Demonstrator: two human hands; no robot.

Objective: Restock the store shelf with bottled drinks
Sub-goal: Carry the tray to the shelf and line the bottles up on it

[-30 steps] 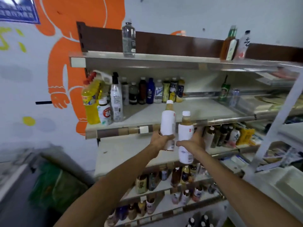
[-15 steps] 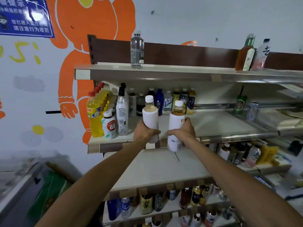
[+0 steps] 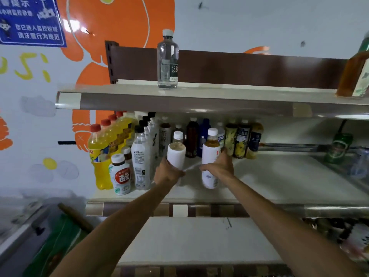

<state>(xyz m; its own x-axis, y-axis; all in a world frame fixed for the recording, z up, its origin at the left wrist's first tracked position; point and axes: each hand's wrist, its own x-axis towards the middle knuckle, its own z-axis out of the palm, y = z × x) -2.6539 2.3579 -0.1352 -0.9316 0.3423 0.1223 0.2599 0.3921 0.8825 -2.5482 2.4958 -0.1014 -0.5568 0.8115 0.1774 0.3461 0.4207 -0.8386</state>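
My left hand (image 3: pixel 167 172) grips a white-labelled bottle of brown drink (image 3: pixel 176 154) with a white cap, tilted a little toward the back. My right hand (image 3: pixel 220 166) grips a second, taller bottle of the same kind (image 3: pixel 209 156), held upright. Both bottles hover over the middle shelf (image 3: pixel 279 176), just in front of a back row of mixed bottles (image 3: pixel 239 138). To the left of my left hand stand clear bottles with black caps (image 3: pixel 142 156) and yellow soda bottles with red caps (image 3: pixel 101 150).
A small white milk-drink bottle (image 3: pixel 119 174) stands at the shelf's front left. A clear water bottle (image 3: pixel 167 60) is on the top shelf (image 3: pixel 219 96), an amber bottle (image 3: pixel 353 74) at its right end. A green can (image 3: pixel 337 147) sits far right. Below is another shelf (image 3: pixel 189 236).
Both hands have lifted the two bottles up and forward, from in front of the lower shelf to over the middle shelf, close to the back row.
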